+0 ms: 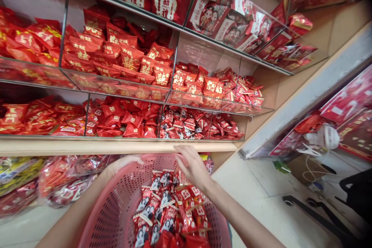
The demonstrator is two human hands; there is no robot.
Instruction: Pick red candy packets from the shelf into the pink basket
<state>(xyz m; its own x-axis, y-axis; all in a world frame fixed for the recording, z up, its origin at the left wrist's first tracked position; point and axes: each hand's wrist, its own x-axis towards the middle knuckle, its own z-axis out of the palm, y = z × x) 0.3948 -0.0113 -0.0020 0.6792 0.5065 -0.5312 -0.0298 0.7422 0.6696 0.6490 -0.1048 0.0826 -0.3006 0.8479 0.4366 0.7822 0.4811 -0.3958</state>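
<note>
A pink perforated plastic basket (109, 201) sits low in front of me, with red-wrapped candies (165, 201) heaped in it, many printed with a black-and-white couple. My left hand (128, 161) is closed on the basket's far left rim. Over the far right part of the basket, my right hand (193, 167) reaches with fingers stretched and slightly apart, holding nothing I can see. Its fingertips are near the rim and the shelf edge. Just beyond it, small red candies (186, 124) fill a clear shelf compartment.
Tiered clear-fronted shelves (122, 85) hold several kinds of red packets. Bagged goods (69, 178) lie beneath the wooden ledge (72, 147). At right are a white wall edge (305, 85), a white fan-like device (324, 137) with a cord, and a black chair base (316, 217) on the tiled floor.
</note>
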